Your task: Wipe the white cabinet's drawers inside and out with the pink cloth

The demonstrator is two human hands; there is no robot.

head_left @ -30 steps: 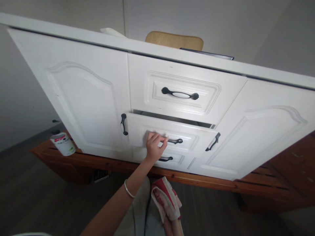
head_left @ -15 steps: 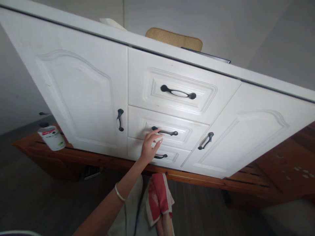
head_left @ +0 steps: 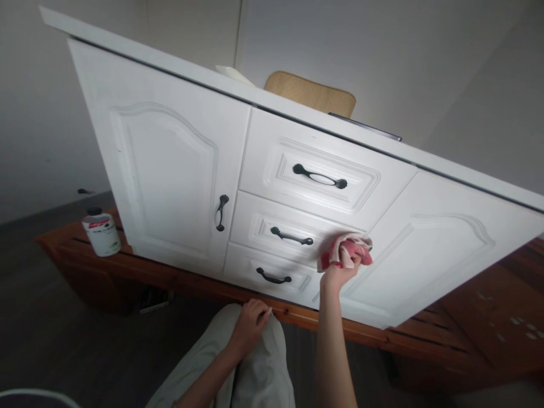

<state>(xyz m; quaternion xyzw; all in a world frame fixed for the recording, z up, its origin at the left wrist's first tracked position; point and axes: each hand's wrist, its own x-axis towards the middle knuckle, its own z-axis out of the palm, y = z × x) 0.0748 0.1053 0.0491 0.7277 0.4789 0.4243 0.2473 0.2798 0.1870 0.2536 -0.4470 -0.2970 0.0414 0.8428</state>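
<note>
My right hand (head_left: 340, 276) grips a crumpled red-and-white cloth (head_left: 347, 249) and presses it to the front of the white cabinet (head_left: 170, 170). The cloth lies over the handle of the right door, beside the middle drawer, and hides most of that handle. My left hand (head_left: 252, 320) rests on my knee, loosely open with nothing in it, just below the bottom drawer handle (head_left: 273, 277). Left of the cloth, the dark middle drawer handle (head_left: 293, 237) is uncovered. Above it is the top drawer handle (head_left: 319, 177), with a white inset.
A white bottle with a black cap (head_left: 102, 233) stands left of the cabinet on the brown wooden bench (head_left: 148, 273). Behind the cabinet top shows a tan chair back (head_left: 310, 92). A thin dark flat object (head_left: 365, 127) lies on the top edge.
My left hand has left the middle drawer handle and dropped to my knee. My right hand has risen from my lap with the cloth to the right door handle. The view has shifted.
</note>
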